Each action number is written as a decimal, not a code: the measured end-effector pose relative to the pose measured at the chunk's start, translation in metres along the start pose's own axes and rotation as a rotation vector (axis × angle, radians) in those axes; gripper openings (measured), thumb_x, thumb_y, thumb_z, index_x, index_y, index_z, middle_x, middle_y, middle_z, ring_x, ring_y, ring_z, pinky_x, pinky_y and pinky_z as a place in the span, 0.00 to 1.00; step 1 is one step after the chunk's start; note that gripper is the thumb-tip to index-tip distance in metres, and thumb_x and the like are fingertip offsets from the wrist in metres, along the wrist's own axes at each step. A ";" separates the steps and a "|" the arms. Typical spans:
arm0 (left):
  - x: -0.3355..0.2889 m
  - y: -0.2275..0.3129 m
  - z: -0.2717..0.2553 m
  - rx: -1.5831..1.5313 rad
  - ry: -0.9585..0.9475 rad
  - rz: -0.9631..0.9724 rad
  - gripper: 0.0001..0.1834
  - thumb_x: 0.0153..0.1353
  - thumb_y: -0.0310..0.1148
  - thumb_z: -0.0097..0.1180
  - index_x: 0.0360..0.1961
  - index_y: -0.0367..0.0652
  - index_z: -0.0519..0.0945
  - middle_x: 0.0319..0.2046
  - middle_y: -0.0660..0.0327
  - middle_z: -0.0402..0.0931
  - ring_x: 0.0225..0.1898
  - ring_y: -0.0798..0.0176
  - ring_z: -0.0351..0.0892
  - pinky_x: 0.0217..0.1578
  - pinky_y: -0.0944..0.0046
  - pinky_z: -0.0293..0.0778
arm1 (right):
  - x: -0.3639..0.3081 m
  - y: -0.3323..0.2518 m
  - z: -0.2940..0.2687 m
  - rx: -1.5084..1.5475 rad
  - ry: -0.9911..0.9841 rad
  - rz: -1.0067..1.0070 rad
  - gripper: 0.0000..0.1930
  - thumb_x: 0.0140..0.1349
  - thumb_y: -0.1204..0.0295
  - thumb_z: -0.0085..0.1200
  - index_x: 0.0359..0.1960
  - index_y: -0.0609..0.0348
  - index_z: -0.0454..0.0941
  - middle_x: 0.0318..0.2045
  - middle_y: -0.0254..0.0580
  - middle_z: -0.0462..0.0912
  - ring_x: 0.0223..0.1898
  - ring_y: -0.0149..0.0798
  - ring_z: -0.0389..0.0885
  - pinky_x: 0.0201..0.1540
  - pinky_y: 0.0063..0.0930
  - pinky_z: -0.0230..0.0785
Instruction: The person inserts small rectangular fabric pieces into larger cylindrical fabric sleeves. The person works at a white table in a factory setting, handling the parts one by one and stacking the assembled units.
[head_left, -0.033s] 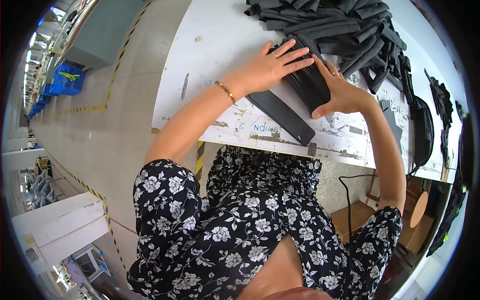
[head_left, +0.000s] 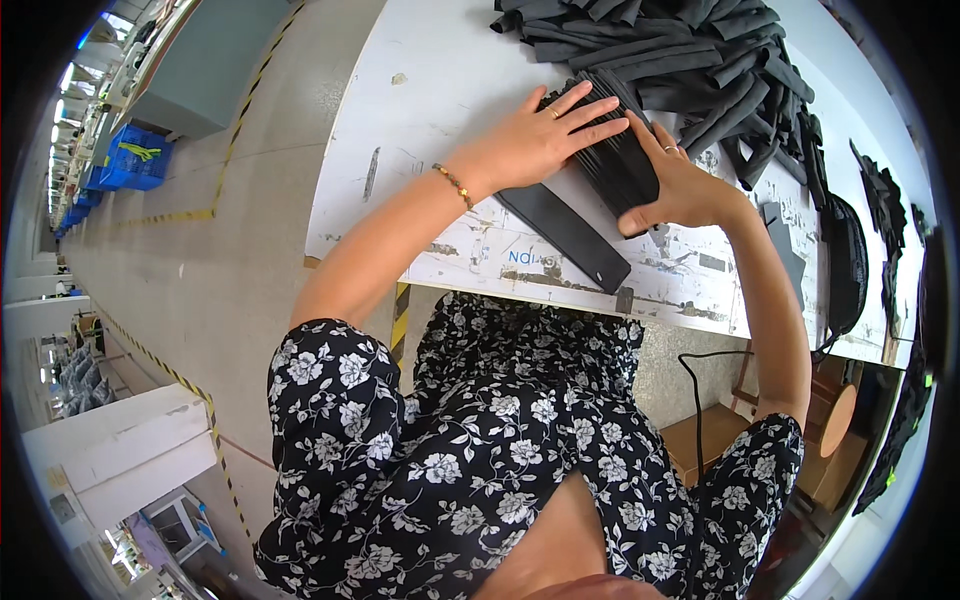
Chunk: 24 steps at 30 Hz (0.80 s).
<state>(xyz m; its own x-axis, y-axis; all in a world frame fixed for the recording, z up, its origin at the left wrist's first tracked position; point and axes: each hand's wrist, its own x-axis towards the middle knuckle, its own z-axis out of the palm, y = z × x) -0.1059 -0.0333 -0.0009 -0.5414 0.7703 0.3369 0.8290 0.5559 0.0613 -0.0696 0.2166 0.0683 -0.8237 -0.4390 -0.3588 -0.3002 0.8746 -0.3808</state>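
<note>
- Broadly, white bench [head_left: 425,85].
- On it, black strip bundle [head_left: 617,178], long axis far-left to near-right.
- Left hand [head_left: 535,142]: grip wide, across its top.
- Right hand [head_left: 695,190] (nearer the near end): grip wide, against its right side.

White worktop [head_left: 425,100] showed scuffs along near edge! Heap of dark strips [head_left: 690,60] sprawled well back; packed black bundle [head_left: 615,180] sat closer in. Single black strip [head_left: 568,240] slanted, tip just beside near edge! Further right lay grey piece [head_left: 786,245], then curved black item [head_left: 847,265].
</note>
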 end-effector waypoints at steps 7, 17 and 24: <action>-0.001 -0.005 0.008 -0.008 0.023 -0.016 0.45 0.59 0.26 0.59 0.75 0.67 0.55 0.76 0.71 0.50 0.75 0.55 0.52 0.66 0.44 0.59 | 0.005 -0.017 0.016 -0.095 0.081 0.119 0.61 0.45 0.56 0.66 0.77 0.51 0.36 0.70 0.83 0.46 0.70 0.80 0.50 0.67 0.62 0.57; 0.000 -0.012 0.003 -0.011 0.024 0.048 0.43 0.63 0.26 0.56 0.75 0.69 0.54 0.75 0.71 0.52 0.74 0.55 0.54 0.66 0.47 0.61 | 0.003 -0.009 0.020 -0.117 0.070 0.056 0.59 0.48 0.61 0.63 0.77 0.52 0.34 0.70 0.83 0.45 0.69 0.82 0.50 0.69 0.58 0.56; 0.000 -0.014 -0.002 0.040 -0.046 0.054 0.45 0.60 0.34 0.62 0.76 0.68 0.53 0.75 0.70 0.52 0.75 0.56 0.52 0.65 0.48 0.62 | 0.002 -0.007 0.014 -0.028 0.061 0.026 0.59 0.50 0.56 0.63 0.78 0.49 0.34 0.70 0.83 0.43 0.71 0.83 0.43 0.69 0.59 0.53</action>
<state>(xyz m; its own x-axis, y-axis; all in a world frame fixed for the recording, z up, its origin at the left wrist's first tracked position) -0.1175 -0.0414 0.0000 -0.5029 0.8123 0.2955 0.8513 0.5246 0.0066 -0.0630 0.2068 0.0584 -0.8588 -0.4035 -0.3156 -0.2911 0.8914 -0.3474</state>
